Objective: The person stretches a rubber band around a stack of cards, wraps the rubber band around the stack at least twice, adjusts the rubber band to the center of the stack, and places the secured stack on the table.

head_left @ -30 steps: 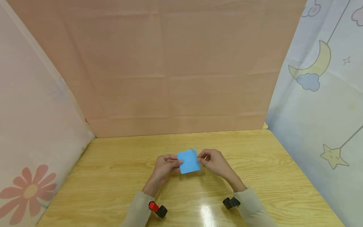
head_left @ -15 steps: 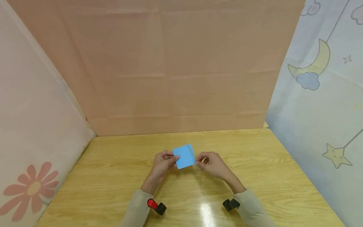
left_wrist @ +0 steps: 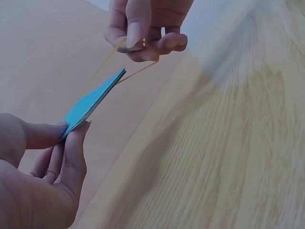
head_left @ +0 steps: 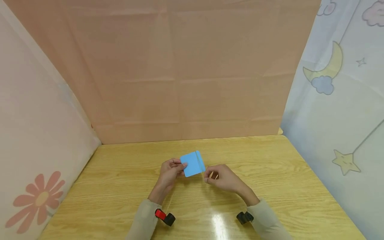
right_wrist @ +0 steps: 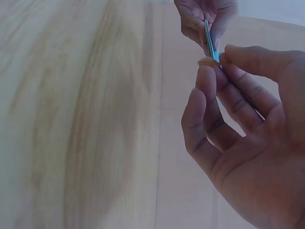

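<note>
Forearms (head_left: 144, 218) angle inward, and here's the left hand (head_left: 169, 173) pinching, thumb (left_wrist: 44, 135) on top! Right hand (head_left: 223, 179) pinches too, fingers (right_wrist: 193, 117) curled.

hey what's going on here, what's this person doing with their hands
A person is handling a blue square and an elastic band above a wooden table. The left hand grips the square by one edge, holding it up off the table. The right hand holds part of the band in its fingers, away from the square. At this moment the band crosses the square's face near the edge closest to the right hand and stretches out to those fingers.
</note>
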The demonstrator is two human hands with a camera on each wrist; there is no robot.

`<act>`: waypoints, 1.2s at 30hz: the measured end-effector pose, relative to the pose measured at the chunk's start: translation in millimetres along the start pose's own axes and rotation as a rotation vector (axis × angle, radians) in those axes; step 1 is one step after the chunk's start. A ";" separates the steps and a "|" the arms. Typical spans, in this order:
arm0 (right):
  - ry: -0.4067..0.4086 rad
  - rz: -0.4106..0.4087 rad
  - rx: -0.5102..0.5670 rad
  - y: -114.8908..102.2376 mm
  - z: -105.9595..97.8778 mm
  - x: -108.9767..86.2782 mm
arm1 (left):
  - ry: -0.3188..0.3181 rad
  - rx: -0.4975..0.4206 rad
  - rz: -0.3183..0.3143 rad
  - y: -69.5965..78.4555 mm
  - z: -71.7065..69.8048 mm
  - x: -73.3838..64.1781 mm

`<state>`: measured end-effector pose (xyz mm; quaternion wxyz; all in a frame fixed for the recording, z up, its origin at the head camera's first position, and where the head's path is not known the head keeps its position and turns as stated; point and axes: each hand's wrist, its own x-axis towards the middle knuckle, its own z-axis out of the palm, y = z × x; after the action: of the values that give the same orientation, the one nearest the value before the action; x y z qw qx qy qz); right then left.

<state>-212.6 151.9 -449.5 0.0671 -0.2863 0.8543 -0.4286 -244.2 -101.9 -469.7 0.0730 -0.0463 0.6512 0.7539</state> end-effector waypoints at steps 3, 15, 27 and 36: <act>-0.024 -0.018 -0.013 2.4 2.1 -3.0 | 0.012 0.009 -0.008 -1.6 -0.8 -0.3; -0.176 -0.162 -0.047 3.8 3.4 -10.4 | -0.015 0.009 -0.009 -0.7 2.6 -6.0; -0.172 -0.199 -0.044 -0.9 2.2 -9.7 | -0.050 0.017 -0.001 3.0 5.5 -8.4; -0.120 -0.169 0.072 -0.2 5.8 -8.9 | -0.067 0.016 0.002 5.1 8.9 -11.3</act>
<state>-203.1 152.6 -454.1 0.0918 -0.3800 0.8055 -0.4454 -233.7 -94.5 -461.6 0.0942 -0.0196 0.6545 0.7499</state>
